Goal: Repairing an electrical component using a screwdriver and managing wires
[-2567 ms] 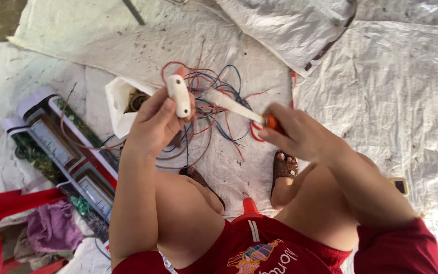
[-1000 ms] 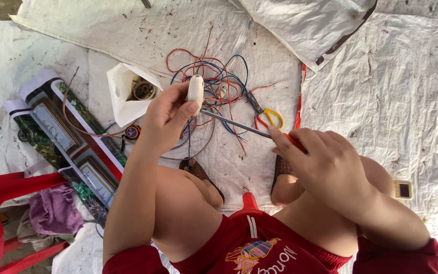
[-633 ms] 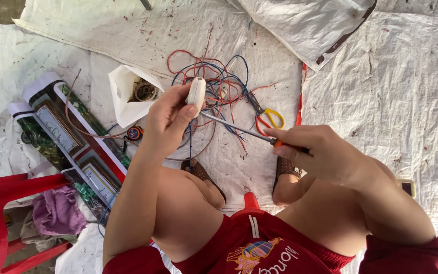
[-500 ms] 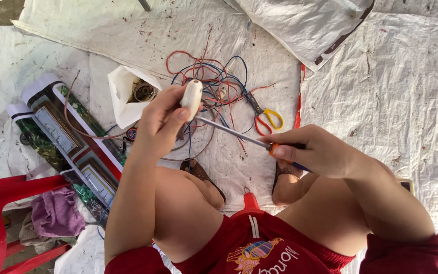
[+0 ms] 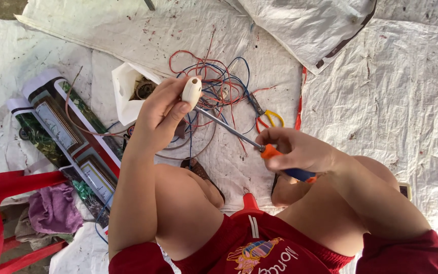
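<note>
Both hands grip: left [image 5: 160,109] the white plug [image 5: 191,91], right [image 5: 295,149] the screwdriver [image 5: 259,147] (wires [image 5: 214,86] crowd beneath)

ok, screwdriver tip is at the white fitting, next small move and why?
Probably steady the white fitting in the left hand and turn the screwdriver with the right hand: its tip already meets the fitting's underside, the handle is gripped.

Soft, even daylight; bright white tarp [image 5: 381,101] near glare; faint shadows; focus sharp; mild wide-angle stretch at edges.
</note>
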